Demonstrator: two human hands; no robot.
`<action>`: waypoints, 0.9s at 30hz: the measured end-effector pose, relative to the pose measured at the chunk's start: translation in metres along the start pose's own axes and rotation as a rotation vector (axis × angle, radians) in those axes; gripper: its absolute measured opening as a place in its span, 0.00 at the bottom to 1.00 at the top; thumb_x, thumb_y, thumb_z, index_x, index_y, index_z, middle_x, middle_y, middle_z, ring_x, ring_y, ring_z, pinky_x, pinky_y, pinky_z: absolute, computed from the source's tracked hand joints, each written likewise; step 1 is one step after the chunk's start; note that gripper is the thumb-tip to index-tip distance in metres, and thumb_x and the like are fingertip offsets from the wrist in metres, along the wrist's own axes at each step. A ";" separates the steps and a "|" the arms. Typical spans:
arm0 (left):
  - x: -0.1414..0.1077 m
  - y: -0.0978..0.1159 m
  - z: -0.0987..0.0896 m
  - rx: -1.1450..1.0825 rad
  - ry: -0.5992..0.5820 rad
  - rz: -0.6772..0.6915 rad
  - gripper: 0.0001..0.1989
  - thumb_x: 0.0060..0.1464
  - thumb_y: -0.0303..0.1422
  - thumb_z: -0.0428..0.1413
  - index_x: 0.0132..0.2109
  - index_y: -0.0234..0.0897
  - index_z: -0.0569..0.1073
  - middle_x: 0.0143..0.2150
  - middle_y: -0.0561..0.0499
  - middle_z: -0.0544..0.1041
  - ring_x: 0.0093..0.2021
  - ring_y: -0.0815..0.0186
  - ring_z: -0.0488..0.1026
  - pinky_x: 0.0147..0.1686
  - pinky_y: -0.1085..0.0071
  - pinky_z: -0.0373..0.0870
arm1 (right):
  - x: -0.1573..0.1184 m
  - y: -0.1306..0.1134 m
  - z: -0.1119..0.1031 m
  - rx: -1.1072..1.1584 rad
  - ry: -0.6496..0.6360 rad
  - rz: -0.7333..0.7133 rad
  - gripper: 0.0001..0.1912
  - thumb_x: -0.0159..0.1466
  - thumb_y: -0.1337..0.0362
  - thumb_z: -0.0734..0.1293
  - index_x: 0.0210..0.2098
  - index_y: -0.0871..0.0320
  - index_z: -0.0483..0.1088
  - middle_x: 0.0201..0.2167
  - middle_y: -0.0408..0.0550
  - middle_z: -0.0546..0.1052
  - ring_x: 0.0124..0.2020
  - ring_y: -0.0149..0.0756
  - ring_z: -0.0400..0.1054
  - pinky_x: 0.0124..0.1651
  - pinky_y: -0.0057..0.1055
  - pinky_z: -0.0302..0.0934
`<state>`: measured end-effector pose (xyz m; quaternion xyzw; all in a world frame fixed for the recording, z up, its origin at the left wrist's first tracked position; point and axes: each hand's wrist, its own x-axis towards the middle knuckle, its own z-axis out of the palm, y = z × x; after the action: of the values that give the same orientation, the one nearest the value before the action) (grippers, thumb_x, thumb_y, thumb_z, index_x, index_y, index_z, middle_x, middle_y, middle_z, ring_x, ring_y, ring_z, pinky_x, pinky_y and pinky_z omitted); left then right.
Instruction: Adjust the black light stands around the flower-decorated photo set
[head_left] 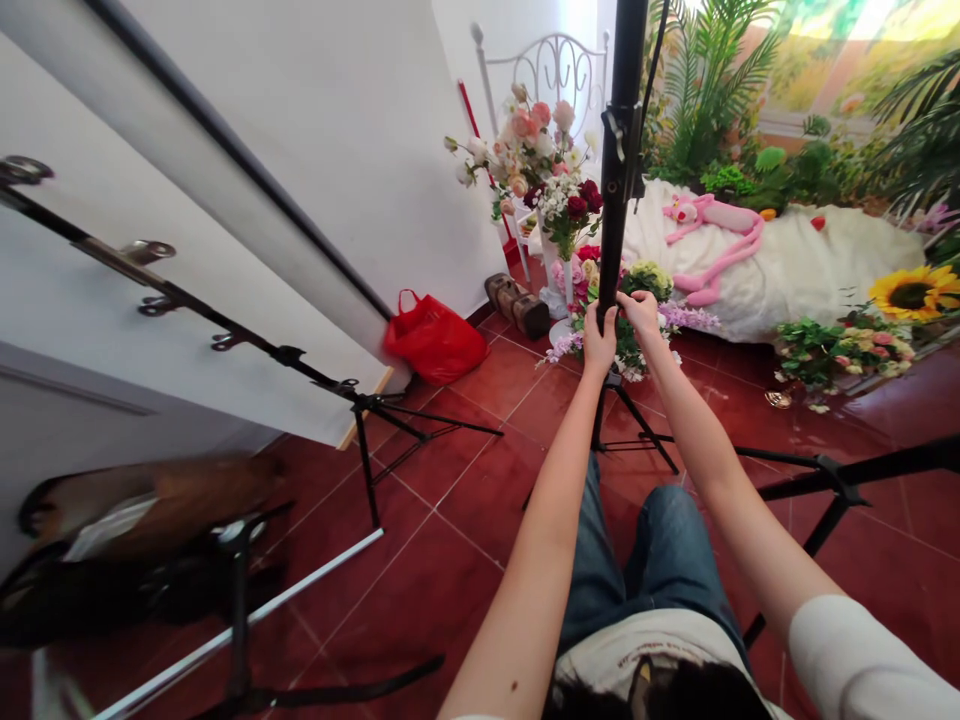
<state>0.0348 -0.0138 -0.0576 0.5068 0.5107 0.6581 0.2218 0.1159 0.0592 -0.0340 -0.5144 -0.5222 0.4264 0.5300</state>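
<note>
A thick black upright pole (616,200) rises in front of me from a tripod base with spread legs (637,425). My left hand (600,340) is wrapped round the pole low down, just above the base. On the pole's right side, at about the same height, my right hand (639,312) has its thumb and fingers pinched together; whatever is between them is too small to make out. A silvery lever (616,135) sits on a black collar higher up the pole.
Another tripod stand (367,402) with clamps is at the left, above a white rod (247,625). A red bag (436,338) lies by the wall. Flowers (566,200) and a white-draped bed (810,260) with a pink plush toy (724,225) stand beyond. Black stand legs (840,480) cross the right.
</note>
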 end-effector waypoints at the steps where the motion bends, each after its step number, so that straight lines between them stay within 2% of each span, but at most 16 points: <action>1: 0.000 0.002 -0.001 0.000 -0.004 0.000 0.27 0.63 0.55 0.45 0.55 0.40 0.70 0.53 0.43 0.76 0.56 0.60 0.73 0.60 0.63 0.67 | 0.001 -0.005 0.001 -0.073 0.066 0.021 0.18 0.54 0.56 0.74 0.35 0.56 0.63 0.30 0.44 0.74 0.38 0.38 0.73 0.44 0.34 0.69; 3: -0.001 0.005 -0.002 0.001 -0.014 -0.009 0.26 0.63 0.54 0.46 0.55 0.40 0.70 0.52 0.43 0.77 0.55 0.60 0.73 0.60 0.62 0.67 | 0.003 -0.014 0.002 -0.234 0.155 0.066 0.16 0.52 0.61 0.74 0.33 0.56 0.63 0.32 0.45 0.74 0.41 0.41 0.73 0.50 0.38 0.68; 6: -0.002 0.010 -0.005 0.016 -0.033 -0.021 0.25 0.63 0.53 0.47 0.56 0.41 0.70 0.54 0.43 0.77 0.56 0.58 0.74 0.60 0.60 0.67 | 0.000 -0.020 0.000 -0.346 0.156 0.058 0.15 0.52 0.60 0.73 0.33 0.56 0.63 0.36 0.48 0.75 0.45 0.44 0.73 0.55 0.42 0.65; 10: -0.003 0.015 -0.007 0.087 -0.030 -0.075 0.26 0.61 0.53 0.51 0.57 0.41 0.70 0.55 0.40 0.76 0.57 0.53 0.74 0.60 0.55 0.67 | -0.024 -0.011 -0.014 -0.168 0.065 -0.006 0.15 0.58 0.54 0.68 0.40 0.55 0.62 0.32 0.46 0.76 0.41 0.41 0.75 0.53 0.42 0.67; 13: -0.003 0.017 -0.006 0.130 -0.014 -0.110 0.27 0.58 0.54 0.53 0.56 0.41 0.71 0.51 0.39 0.77 0.55 0.49 0.75 0.60 0.51 0.66 | -0.061 0.003 -0.040 -0.013 -0.089 0.030 0.17 0.59 0.49 0.68 0.39 0.53 0.63 0.28 0.43 0.76 0.35 0.39 0.76 0.48 0.41 0.70; 17: 0.001 0.023 -0.011 0.206 -0.011 -0.139 0.27 0.56 0.55 0.55 0.53 0.41 0.73 0.45 0.39 0.79 0.56 0.45 0.75 0.61 0.47 0.63 | -0.122 0.020 -0.099 0.076 -0.241 0.109 0.23 0.52 0.45 0.73 0.37 0.53 0.68 0.29 0.46 0.80 0.33 0.40 0.78 0.45 0.42 0.73; 21: 0.018 0.046 -0.029 0.362 -0.134 -0.155 0.24 0.51 0.52 0.62 0.48 0.40 0.76 0.40 0.38 0.81 0.57 0.42 0.74 0.60 0.45 0.62 | -0.175 0.032 -0.175 0.054 -0.203 0.139 0.23 0.51 0.42 0.74 0.35 0.51 0.71 0.30 0.49 0.81 0.32 0.43 0.80 0.41 0.42 0.76; 24: 0.027 0.077 -0.037 0.729 -0.283 -0.159 0.23 0.54 0.50 0.60 0.48 0.37 0.78 0.45 0.34 0.81 0.57 0.42 0.75 0.59 0.47 0.66 | -0.206 0.040 -0.232 0.039 -0.114 0.155 0.23 0.51 0.43 0.75 0.36 0.52 0.72 0.29 0.49 0.81 0.31 0.42 0.80 0.38 0.40 0.76; 27: 0.021 0.105 -0.026 1.143 -0.424 -0.165 0.22 0.63 0.43 0.52 0.52 0.29 0.78 0.52 0.29 0.79 0.56 0.47 0.76 0.56 0.55 0.71 | -0.232 0.044 -0.282 0.060 -0.003 0.209 0.25 0.49 0.45 0.77 0.37 0.56 0.74 0.29 0.48 0.82 0.30 0.38 0.80 0.37 0.34 0.76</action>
<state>0.0271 -0.0480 0.0472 0.6242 0.7651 0.1456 0.0618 0.3786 -0.1936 -0.0835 -0.5492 -0.4536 0.4954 0.4972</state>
